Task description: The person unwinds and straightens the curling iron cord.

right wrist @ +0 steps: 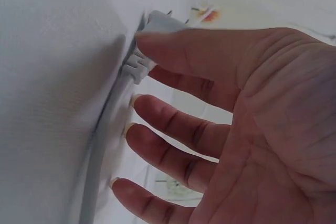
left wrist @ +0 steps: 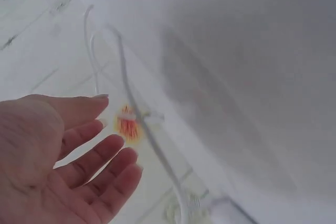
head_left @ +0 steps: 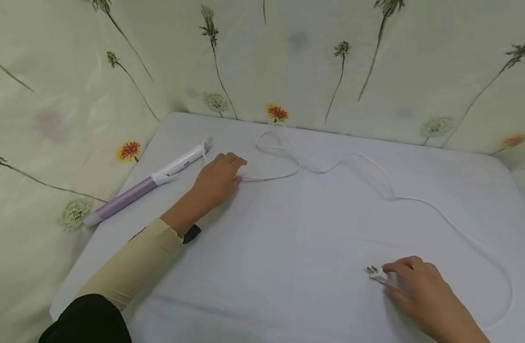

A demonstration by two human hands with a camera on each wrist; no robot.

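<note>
A curling iron with a white handle and purple barrel lies slantwise at the table's left edge. Its white power cord runs in loops across the back and curves down the right side to a plug. Near the handle's end, my left hand hovers over the cord; in the left wrist view its loosely bent fingers hold nothing, and the cord passes beside them. At front right, my right hand pinches the plug between thumb and index finger, prongs pointing left. The other fingers hang apart from the cord.
A white cloth covers the table. Behind it and at the left hangs a pale curtain printed with flowers. A small black item shows beside my left cuff; its kind is unclear.
</note>
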